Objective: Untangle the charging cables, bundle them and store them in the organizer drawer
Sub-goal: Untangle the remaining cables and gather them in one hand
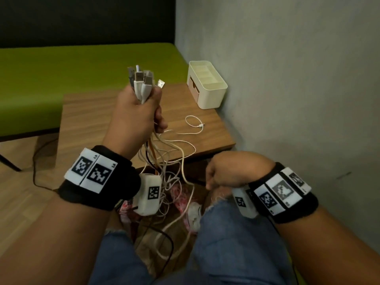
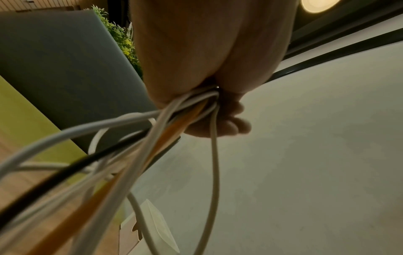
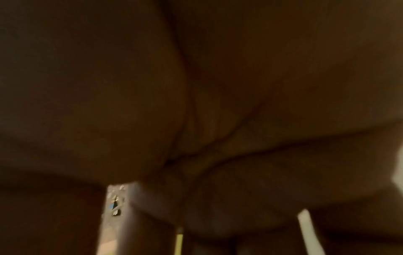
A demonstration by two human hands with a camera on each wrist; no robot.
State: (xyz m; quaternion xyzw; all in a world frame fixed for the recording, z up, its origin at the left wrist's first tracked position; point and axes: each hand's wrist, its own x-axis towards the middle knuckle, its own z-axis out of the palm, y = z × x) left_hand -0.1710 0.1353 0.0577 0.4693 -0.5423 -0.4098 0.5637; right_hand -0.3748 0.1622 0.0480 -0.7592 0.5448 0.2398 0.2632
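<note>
My left hand is raised over the wooden table and grips a bundle of charging cables, mostly white, with one orange and one black. Their USB plugs stick up out of the fist. The cords hang down in a tangle between my knees. In the left wrist view the left hand closes round the cables. My right hand is turned down above my right knee, fingers hidden; a white cord ends beside it. The cream organizer stands at the table's far right corner.
One loose white cable lies looped on the table near the organizer. A green bench runs behind the table and a grey wall closes the right side. A black cord trails on the floor at left.
</note>
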